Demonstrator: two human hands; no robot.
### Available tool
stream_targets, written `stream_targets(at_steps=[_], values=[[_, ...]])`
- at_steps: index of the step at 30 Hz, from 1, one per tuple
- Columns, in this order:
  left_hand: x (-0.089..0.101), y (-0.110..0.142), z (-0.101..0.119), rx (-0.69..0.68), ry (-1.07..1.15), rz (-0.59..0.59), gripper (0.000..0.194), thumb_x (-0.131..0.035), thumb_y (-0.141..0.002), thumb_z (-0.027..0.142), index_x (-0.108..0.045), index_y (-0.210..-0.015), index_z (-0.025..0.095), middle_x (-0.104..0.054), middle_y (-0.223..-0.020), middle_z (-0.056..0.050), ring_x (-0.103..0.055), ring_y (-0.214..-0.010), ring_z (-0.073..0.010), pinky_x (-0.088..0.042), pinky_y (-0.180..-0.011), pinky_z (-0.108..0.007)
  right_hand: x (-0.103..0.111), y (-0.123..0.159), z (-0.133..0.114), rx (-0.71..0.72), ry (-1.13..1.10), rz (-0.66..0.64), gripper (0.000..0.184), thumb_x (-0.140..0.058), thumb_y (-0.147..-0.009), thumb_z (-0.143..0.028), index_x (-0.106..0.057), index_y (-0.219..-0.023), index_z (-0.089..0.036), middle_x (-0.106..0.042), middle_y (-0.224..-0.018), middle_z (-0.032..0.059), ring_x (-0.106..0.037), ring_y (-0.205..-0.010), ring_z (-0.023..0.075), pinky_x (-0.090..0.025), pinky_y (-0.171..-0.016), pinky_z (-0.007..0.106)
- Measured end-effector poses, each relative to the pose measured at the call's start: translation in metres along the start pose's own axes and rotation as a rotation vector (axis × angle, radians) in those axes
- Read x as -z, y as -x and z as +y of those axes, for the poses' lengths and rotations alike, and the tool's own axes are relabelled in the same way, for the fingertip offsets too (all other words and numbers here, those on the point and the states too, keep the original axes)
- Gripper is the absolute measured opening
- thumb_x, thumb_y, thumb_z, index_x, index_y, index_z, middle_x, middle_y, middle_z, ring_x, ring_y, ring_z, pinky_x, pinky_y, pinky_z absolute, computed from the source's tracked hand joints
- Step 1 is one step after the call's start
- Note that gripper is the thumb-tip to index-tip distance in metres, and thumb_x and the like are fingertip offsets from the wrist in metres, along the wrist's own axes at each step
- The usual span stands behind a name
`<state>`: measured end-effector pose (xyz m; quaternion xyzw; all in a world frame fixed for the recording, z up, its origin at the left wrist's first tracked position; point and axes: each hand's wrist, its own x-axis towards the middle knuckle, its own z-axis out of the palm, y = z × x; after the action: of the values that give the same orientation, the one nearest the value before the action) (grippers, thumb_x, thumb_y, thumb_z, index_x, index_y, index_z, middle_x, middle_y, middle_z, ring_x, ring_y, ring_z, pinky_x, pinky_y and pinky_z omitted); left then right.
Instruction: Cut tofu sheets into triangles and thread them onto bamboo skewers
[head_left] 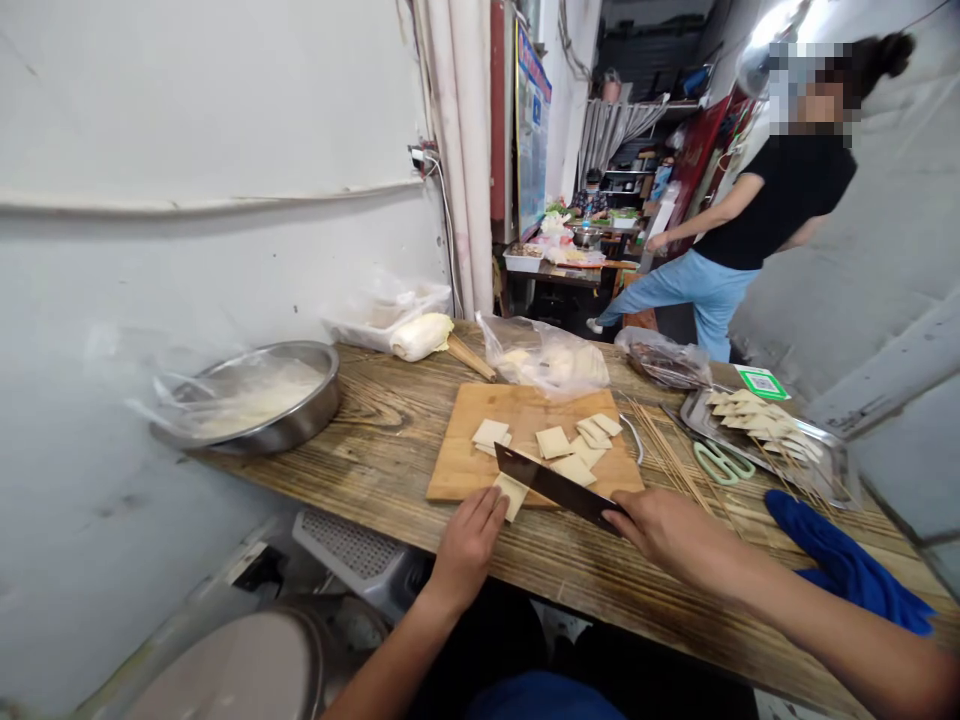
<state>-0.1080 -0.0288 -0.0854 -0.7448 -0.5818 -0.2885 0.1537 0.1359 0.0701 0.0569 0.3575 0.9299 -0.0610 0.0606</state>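
A wooden cutting board [480, 470] lies on the wooden table and carries several pale square tofu sheets [555, 442]. My right hand [660, 530] is closed on the handle of a cleaver [551, 485], whose blade lies across the board's near edge. My left hand [469, 545] presses its fingers on a small stack of tofu squares [512, 494] just left of the blade.
A metal basin [255, 400] covered with plastic stands at the left. A clear bag of tofu [544, 360] lies behind the board. Bamboo skewers [667, 455], green scissors [721, 464], a metal tray [821, 445] of skewered tofu and a blue cloth [840, 560] are on the right. A person stands in the far doorway.
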Motion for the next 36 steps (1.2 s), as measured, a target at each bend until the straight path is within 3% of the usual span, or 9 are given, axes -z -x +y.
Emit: stream_targets(at_steps=[10, 18, 21, 25, 28, 30, 32, 36], values=[[-0.004, 0.002, -0.001, 0.004, 0.020, 0.031, 0.042, -0.036, -0.087, 0.011, -0.042, -0.129, 0.015, -0.055, -0.121, -0.014, -0.047, -0.116, -0.0234, -0.044, -0.094, -0.043, -0.002, -0.008, 0.007, 0.052, -0.052, -0.018, 0.033, -0.035, -0.091, -0.033, -0.060, -0.075, -0.016, -0.067, -0.067, 0.0080, -0.064, -0.060, 0.0172, -0.035, -0.051, 0.023], [-0.008, 0.004, -0.001, 0.054, 0.049, 0.041, 0.044, -0.038, -0.087, 0.013, -0.041, -0.130, 0.017, -0.055, -0.122, -0.014, -0.048, -0.116, -0.0233, -0.044, -0.095, -0.042, 0.008, -0.023, -0.014, 0.058, 0.045, -0.087, 0.032, -0.037, -0.090, -0.029, -0.062, -0.078, -0.015, -0.069, -0.074, 0.0113, -0.065, -0.068, 0.0191, -0.038, -0.055, 0.023], [-0.004, 0.004, 0.000, 0.069, 0.078, 0.092, 0.043, -0.039, -0.087, 0.013, -0.042, -0.129, 0.018, -0.057, -0.118, -0.013, -0.052, -0.112, -0.0224, -0.047, -0.092, -0.041, 0.004, -0.007, -0.004, 0.033, 0.013, -0.091, 0.032, -0.036, -0.090, -0.029, -0.062, -0.077, -0.015, -0.068, -0.072, 0.0107, -0.064, -0.066, 0.0199, -0.038, -0.055, 0.024], [0.009, -0.002, 0.000, 0.165, 0.106, 0.259, 0.042, -0.044, -0.085, 0.012, -0.045, -0.125, 0.020, -0.063, -0.107, -0.010, -0.058, -0.102, -0.0194, -0.050, -0.088, -0.037, -0.013, 0.033, 0.030, 0.007, -0.150, -0.011, 0.032, -0.036, -0.089, -0.033, -0.061, -0.076, -0.018, -0.067, -0.072, 0.0079, -0.063, -0.066, 0.0198, -0.039, -0.058, 0.026], [0.012, -0.016, -0.004, 0.152, 0.073, 0.337, 0.042, -0.045, -0.084, 0.012, -0.045, -0.125, 0.019, -0.064, -0.105, -0.010, -0.059, -0.101, -0.0189, -0.049, -0.089, -0.036, -0.025, 0.063, 0.051, -0.136, -0.287, 0.055, 0.037, -0.035, -0.088, -0.041, -0.059, -0.070, -0.020, -0.065, -0.065, 0.0064, -0.062, -0.061, 0.0196, -0.041, -0.058, 0.027], [0.007, -0.030, -0.009, 0.066, 0.050, 0.305, 0.041, -0.042, -0.085, 0.013, -0.044, -0.126, 0.017, -0.063, -0.109, -0.011, -0.056, -0.106, -0.0198, -0.047, -0.091, -0.037, -0.030, 0.079, 0.058, -0.248, -0.399, 0.109, 0.039, -0.036, -0.086, -0.048, -0.058, -0.069, -0.021, -0.063, -0.059, 0.0048, -0.060, -0.057, 0.0193, -0.041, -0.056, 0.028], [-0.001, -0.046, -0.015, -0.032, 0.027, 0.192, 0.039, -0.039, -0.086, 0.013, -0.045, -0.124, 0.015, -0.060, -0.113, -0.014, -0.052, -0.112, -0.0211, -0.044, -0.094, -0.039, -0.031, 0.092, 0.060, -0.349, -0.512, 0.140, 0.040, -0.037, -0.083, -0.053, -0.055, -0.066, -0.022, -0.059, -0.050, 0.0025, -0.057, -0.049, 0.0182, -0.042, -0.052, 0.028], [-0.002, -0.075, -0.021, -0.183, -0.027, -0.237, 0.040, -0.037, -0.081, 0.006, -0.049, -0.118, 0.013, -0.058, -0.115, -0.015, -0.048, -0.115, -0.0210, -0.042, -0.095, -0.038, -0.034, 0.109, 0.060, -0.453, -0.685, 0.157, 0.044, -0.036, -0.078, -0.061, -0.048, -0.058, -0.024, -0.051, -0.039, 0.0001, -0.050, -0.037, 0.0165, -0.042, -0.046, 0.029]])
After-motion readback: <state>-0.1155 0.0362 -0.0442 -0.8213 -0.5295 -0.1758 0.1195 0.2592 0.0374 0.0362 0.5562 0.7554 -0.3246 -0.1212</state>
